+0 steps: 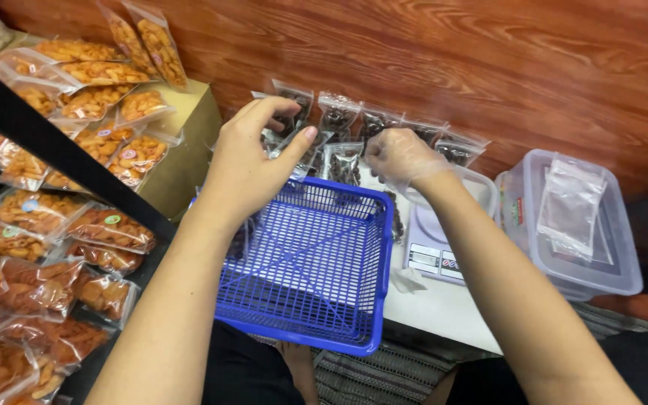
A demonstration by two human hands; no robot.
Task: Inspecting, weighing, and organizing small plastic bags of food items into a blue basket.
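My left hand (253,157) is bare and pinches the top of a clear packet of dark snacks (301,154) just beyond the far rim of a blue plastic basket (305,270). My right hand (399,156), in a thin clear glove, grips another clear packet of dark snacks (345,161) beside it. More packets of the same dark snack (384,120) stand in a row against the wooden wall behind both hands. The basket looks empty and rests on my lap and the table edge.
A small white scale (429,251) carries a clear tub under my right forearm. A clear lidded box with empty bags (575,217) stands at the right. Several packets of orange snacks (99,97) fill the shelves on the left.
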